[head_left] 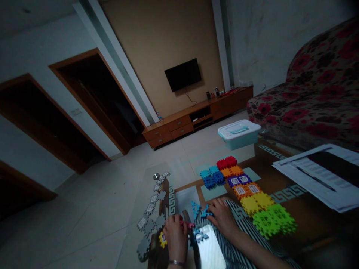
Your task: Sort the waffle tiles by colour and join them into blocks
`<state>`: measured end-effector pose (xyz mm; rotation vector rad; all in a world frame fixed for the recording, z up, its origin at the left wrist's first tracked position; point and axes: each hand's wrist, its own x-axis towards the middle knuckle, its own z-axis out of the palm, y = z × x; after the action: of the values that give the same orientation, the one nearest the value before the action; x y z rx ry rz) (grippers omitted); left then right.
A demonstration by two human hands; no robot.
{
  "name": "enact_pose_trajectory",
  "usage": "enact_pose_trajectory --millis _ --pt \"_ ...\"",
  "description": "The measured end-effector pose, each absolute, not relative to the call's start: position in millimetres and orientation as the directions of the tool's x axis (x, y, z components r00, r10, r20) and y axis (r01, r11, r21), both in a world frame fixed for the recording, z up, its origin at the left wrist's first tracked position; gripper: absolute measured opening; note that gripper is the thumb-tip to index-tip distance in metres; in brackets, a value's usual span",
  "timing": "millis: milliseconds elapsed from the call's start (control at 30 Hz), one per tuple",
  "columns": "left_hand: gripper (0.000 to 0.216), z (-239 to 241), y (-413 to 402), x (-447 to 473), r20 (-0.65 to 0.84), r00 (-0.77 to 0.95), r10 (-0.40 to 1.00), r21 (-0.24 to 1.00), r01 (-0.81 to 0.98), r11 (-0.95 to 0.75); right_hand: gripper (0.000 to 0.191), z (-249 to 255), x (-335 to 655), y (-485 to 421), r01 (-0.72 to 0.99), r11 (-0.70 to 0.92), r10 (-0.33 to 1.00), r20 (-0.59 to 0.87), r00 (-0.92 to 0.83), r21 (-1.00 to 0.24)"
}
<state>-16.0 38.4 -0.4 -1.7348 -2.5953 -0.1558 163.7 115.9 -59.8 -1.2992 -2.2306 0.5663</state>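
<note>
Left hand (176, 239) fingers (179, 221) closed on a pink foam piece (187, 224), right hand (221, 217) fingers (213, 206) narrow on a blue foam piece (206, 212), both over a glass coffee table (286, 194), grey foam gears (150, 220) along its left side, coloured foam tiles (252, 198) on its middle, papers (316, 175) on its far right

The glass-topped counter (286, 193), edged with a key-pattern border, carries a column of interlocking plastic gear tiles (254, 198) running red, orange, purple, orange, yellow and green. A blue cluster of tiles (213, 178) sits just beside it on a pale square card (213, 192). A line of grey gear tiles (150, 220) lies along the left side, and a stack of printed papers (316, 175) lies at the right.
</note>
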Motion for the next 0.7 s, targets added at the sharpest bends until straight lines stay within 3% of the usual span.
enact_pose_trajectory --millis 167,333,533,700 --pt "0.029 -3.7 63.2 -12.0 -0.014 -0.325 0.946 0.060 0.944 0.325 0.013 -57.8 162.3 115.4 0.719 0.413 0.908 0.197 -0.369 -0.559" --pt "0.041 -1.4 94.6 6.6 -0.133 -0.121 0.984 -0.010 0.993 0.121 0.013 -56.7 161.8 116.3 0.749 0.388 0.921 0.193 -0.339 -0.537" --pt "0.042 14.4 127.8 0.1 -0.242 0.123 0.963 0.027 0.992 -0.120 0.015 -58.9 160.4 118.2 0.733 0.404 0.915 0.220 -0.339 -0.548" --pt "0.041 11.3 143.0 -2.5 -0.346 0.094 0.934 -0.015 0.994 -0.106 0.017 -63.3 158.6 119.1 0.744 0.413 0.911 0.238 -0.338 -0.524"
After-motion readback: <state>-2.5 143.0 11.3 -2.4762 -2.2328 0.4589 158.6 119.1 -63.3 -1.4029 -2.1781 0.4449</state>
